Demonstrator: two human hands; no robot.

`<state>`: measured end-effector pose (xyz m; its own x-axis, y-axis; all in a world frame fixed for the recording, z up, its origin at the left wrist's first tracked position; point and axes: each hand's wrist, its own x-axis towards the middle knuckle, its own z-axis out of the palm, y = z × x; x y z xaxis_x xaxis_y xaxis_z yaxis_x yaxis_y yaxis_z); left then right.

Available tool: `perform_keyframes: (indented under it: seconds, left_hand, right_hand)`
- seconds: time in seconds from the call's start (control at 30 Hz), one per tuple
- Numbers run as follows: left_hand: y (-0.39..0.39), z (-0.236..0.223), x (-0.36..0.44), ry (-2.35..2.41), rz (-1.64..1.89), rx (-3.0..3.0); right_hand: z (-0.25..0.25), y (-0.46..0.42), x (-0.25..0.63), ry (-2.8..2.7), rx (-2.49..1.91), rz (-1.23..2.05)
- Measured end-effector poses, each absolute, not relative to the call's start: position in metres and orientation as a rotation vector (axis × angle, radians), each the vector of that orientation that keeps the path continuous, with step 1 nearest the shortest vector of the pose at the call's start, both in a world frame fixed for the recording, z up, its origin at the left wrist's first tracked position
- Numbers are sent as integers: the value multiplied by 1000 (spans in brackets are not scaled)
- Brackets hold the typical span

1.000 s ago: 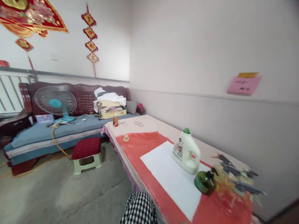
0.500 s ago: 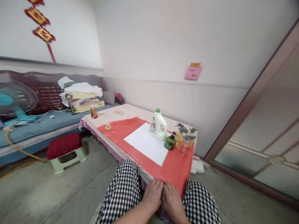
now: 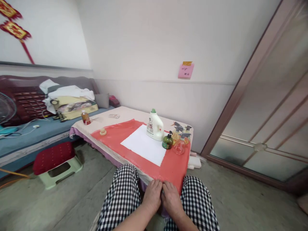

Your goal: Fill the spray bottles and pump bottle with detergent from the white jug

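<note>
My left hand and my right hand lie side by side between my knees in checked trousers, fingertips at the near edge of the red sheet hanging off the low table. Both hands have their fingers curled down, touching each other; what they grip, if anything, is hidden. On the red sheet lies a white cloth. Behind it stand a white jug with a green cap, a round green pump bottle and several clear spray bottles.
A small amber bottle and a small round lid sit at the table's far left. A red-topped stool stands on the concrete floor to the left, before a blue-cushioned bench. A sliding glass door is on the right.
The view has swung right and down: the fan and wall ornaments slid off to the left, the door came in, and my hands and knees now show at the table's near edge.
</note>
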<state>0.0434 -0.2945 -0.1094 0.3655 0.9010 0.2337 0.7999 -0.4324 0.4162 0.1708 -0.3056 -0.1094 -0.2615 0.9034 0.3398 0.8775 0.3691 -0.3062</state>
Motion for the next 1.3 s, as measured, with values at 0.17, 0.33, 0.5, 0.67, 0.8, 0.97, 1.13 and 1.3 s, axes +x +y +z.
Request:
perform_keyframes:
  seconds: [0.17,0.33,0.5,0.67,0.8,0.97,1.13,1.3]
  left_hand:
    - [-293,-115,44,1523,666,2406]
    - [-293,-118,44,1531,709,2409]
    - [-293,-121,44,1533,730,2416]
    - [-294,-121,45,1547,734,2414]
    - [-294,-118,45,1546,734,2411]
    - [-295,-116,44,1537,738,2407]
    - [-295,-116,44,1532,735,2400]
    - [-295,-117,44,1534,734,2397]
  right_hand:
    - [-114,-304,171,-2179,-1550,44]
    - [-115,-303,172,-2185,-1532,23]
    - [-117,-303,172,-2191,-1517,-4]
    - [-119,-302,171,-2187,-1501,-22]
    - [-120,-301,171,-2183,-1485,-30]
    - [-121,-302,171,-2176,-1471,-32]
    - [-120,-302,171,-2163,-1474,-27]
    - [-119,-303,170,-2152,-1469,-22]
